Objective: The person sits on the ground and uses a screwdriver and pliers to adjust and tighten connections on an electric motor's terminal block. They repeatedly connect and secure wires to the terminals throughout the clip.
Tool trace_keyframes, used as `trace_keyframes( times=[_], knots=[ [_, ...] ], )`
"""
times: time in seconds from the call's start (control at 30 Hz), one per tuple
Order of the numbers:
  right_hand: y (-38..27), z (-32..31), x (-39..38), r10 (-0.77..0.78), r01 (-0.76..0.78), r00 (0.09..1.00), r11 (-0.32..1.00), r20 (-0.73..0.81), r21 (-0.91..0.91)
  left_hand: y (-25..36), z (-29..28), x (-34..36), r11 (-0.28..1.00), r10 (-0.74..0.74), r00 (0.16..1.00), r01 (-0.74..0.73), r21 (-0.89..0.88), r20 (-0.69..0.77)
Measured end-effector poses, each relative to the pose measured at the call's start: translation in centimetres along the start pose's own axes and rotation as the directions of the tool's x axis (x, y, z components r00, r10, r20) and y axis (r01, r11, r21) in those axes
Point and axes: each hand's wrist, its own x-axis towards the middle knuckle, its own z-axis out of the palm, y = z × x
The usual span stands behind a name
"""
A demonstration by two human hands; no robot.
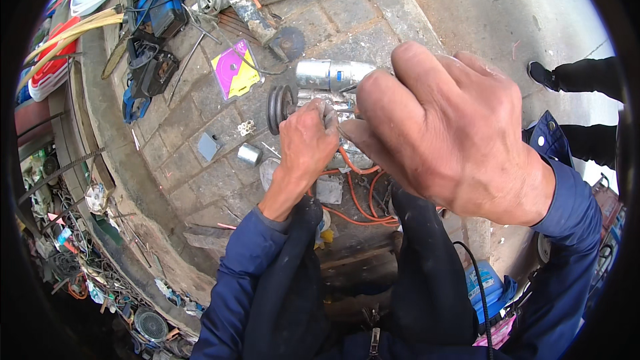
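Note:
A silver motor assembly (pixel 335 74) with a dark double-grooved pulley (pixel 275 108) lies on the paving between the person's legs. My left hand (pixel 307 139) has its fingers closed on the assembly's metal middle part, just right of the pulley. My right hand (pixel 445 135) is raised close to the camera, fingers curled into a pinch beside the left fingertips, and hides whatever it grips. Orange hose (pixel 372 200) loops below the machine. A small steel cylinder (pixel 249 154) and a grey square piece (pixel 208 146) lie to the left.
Blue power tools (pixel 165 3), a saw blade (pixel 288 42) and a pink-yellow packet (pixel 235 70) lie beyond. Piles of clutter (pixel 73 240) border the left curb (pixel 137 220). Another person's dark-clad leg (pixel 577 73) is at the right. A blue container (pixel 487 290) sits at lower right.

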Motion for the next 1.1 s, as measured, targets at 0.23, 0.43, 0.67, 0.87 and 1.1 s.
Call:
trace_keyframes(
  times=[0.23, 0.43, 0.67, 0.87, 1.1],
  knots=[
    [0.0, -1.2, -0.5, 0.025, -0.039, 0.993, 0.991, 0.114, 0.129, 0.3, 0.0, 0.2, 0.999, 0.040, 0.999, -0.040, 0.002, -0.033],
    [0.6, -1.5, -1.1, 0.066, -0.084, 0.988, 0.989, 0.136, 0.125, 0.4, 0.0, 0.4, 0.998, 0.005, 1.000, -0.006, 0.063, 0.008],
    [-0.1, -1.5, -1.3, 0.152, -0.162, 0.974, 0.986, 0.166, 0.050, -0.1, 0.3, 0.1, 1.000, 0.028, 1.000, -0.028, 0.013, -0.013],
    [0.3, -0.4, -2.1, 0.039, -0.040, 0.999, 0.992, 0.014, 0.116, 0.4, -0.2, 0.2, 0.996, 0.044, 0.999, -0.045, 0.074, 0.024],
    [-1.0, -0.8, -1.7, 0.081, -0.084, 0.996, 0.988, 0.032, 0.126, 0.0, 0.6, 0.3, 0.997, 0.020, 0.998, -0.015, 0.079, -0.055]
  ],
)
